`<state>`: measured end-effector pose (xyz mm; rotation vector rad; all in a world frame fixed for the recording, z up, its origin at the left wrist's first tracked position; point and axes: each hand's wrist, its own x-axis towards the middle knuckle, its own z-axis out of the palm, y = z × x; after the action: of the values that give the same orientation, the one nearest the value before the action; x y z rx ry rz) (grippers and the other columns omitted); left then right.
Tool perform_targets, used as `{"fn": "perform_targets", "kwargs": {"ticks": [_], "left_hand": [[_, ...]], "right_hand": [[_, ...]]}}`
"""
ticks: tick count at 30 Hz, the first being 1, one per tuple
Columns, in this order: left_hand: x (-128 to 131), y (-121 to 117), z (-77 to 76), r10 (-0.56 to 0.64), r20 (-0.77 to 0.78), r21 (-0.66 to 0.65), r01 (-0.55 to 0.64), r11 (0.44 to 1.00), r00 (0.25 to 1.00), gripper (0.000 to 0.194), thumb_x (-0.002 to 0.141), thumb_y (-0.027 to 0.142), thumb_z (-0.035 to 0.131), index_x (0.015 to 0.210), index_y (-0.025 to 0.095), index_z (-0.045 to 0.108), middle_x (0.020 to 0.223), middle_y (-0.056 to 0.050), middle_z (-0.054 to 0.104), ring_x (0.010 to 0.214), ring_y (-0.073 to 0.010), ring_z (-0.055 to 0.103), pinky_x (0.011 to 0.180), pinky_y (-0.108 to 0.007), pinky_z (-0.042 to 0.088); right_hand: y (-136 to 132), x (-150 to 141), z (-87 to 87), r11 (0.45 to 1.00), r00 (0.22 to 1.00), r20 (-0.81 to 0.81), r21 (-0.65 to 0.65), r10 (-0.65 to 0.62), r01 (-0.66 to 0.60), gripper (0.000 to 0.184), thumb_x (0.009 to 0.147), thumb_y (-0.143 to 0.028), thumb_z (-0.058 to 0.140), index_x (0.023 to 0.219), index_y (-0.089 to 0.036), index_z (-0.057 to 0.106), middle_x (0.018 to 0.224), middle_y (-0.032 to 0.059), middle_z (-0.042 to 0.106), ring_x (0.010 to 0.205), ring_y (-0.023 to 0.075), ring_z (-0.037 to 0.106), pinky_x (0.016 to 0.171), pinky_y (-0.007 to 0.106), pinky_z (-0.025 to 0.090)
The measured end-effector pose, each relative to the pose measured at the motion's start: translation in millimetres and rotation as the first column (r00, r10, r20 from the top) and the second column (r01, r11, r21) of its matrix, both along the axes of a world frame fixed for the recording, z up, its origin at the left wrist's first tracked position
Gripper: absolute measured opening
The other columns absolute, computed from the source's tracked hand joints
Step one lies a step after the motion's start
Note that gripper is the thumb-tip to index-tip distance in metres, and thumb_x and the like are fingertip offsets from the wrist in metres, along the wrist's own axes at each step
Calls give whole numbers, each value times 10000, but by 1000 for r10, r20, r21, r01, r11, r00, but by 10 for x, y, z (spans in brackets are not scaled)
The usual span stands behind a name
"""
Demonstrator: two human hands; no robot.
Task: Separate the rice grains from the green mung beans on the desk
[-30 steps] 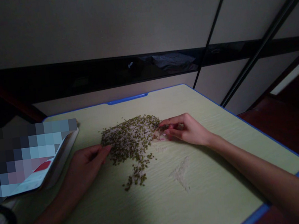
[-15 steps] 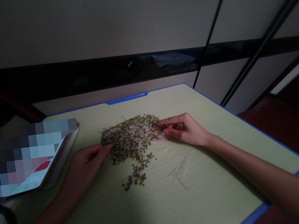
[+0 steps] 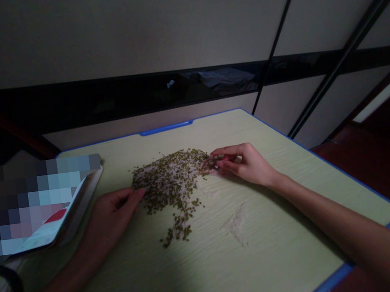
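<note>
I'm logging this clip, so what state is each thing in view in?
Mixed green and pale grains: heaped, loose
Pale grains: thinly scattered, separate
Left hand: at heap's edge, grip unclear
Right hand: pinching reddish item
Reddish item: held, details unclear
Table: upright, partly covered
Item with red patch: lying, largely pixelated
Cabinet panels: seemingly closed

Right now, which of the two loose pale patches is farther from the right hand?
The larger, roughly V-shaped patch, nearer the camera; the smaller, fainter patch lies between it and the mixed pile.
</note>
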<state>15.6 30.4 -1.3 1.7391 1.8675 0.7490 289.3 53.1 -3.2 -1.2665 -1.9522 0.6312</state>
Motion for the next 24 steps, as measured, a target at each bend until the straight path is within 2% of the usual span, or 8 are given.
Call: {"fn": "perform_targets", "kwargs": {"ticks": [4,9,15,24], "left_hand": [[8,6,6,-11,10,-2,11,1000,1000,375,639,519,407,439,202,381,398,84,307,398,-77,330,431,-200,256],[15,10,2,-7,27,-3,7,1000,1000,374,643,504,419,430,201,365,396,87,307,394,-71,316,430,-198,257],[37,-1,24,-8,12,-16,8,1000,1000,370,648,502,417,441,199,369,400,85,314,400,-75,328,435,-203,254],[16,10,19,-15,7,-17,15,1000,1000,361,645,498,418,449,197,380,410,81,319,414,-80,337,435,-201,250]], "right_hand": [[0,3,12,999,999,7,25,-35,35,314,717,-144,503,991,-92,646,622,39,642,468,93,450,462,224,370],[-22,-11,28,999,999,-30,-36,33,-34,313,709,-173,505,970,-85,654,718,67,652,511,103,473,471,231,378],[-21,-11,14,994,998,-28,-95,56,-58,323,701,-170,496,973,-94,654,723,60,643,516,101,465,464,230,377],[-1,-8,-9,998,999,-37,-51,22,-24,322,717,-177,504,989,-75,643,754,83,656,519,107,495,477,235,384]]}}
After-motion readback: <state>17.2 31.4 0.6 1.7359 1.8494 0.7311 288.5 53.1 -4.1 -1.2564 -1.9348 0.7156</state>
